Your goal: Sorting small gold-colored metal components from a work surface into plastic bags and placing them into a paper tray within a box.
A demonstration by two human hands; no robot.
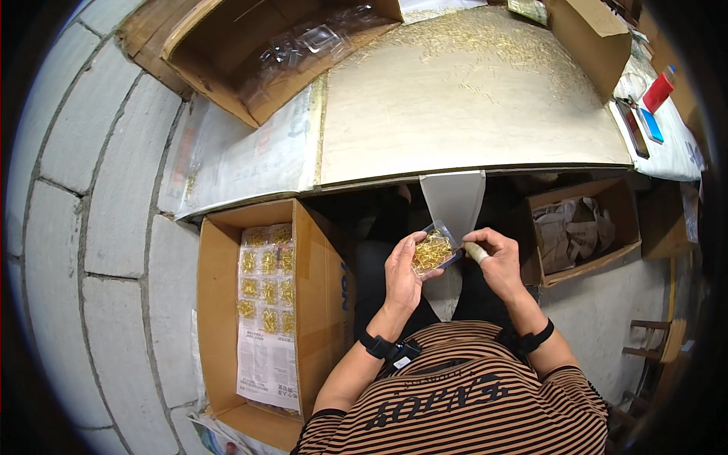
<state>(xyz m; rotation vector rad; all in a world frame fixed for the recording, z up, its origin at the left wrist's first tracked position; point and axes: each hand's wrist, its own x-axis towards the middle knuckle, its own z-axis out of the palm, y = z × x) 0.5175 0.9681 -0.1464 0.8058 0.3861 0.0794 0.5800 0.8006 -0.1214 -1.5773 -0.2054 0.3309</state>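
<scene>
My left hand is wrapped round a small clear plastic box above my lap. Many small bent gold-coloured metal pieces fill it, too small to tell whether they are hooks or pins. At the box's right edge, my right hand pinches with thumb and forefinger; what part lies between the fingertips is hidden. One digit of that hand wears a pale wrap. To my left, a tall cardboard box contains several rows of similar filled clear boxes on a printed sheet.
Loose gold pieces are spread over the far part of the pale tabletop. A tilted carton at the far left holds empty clear cases. Paper fills a carton at right. A red container stands at far right.
</scene>
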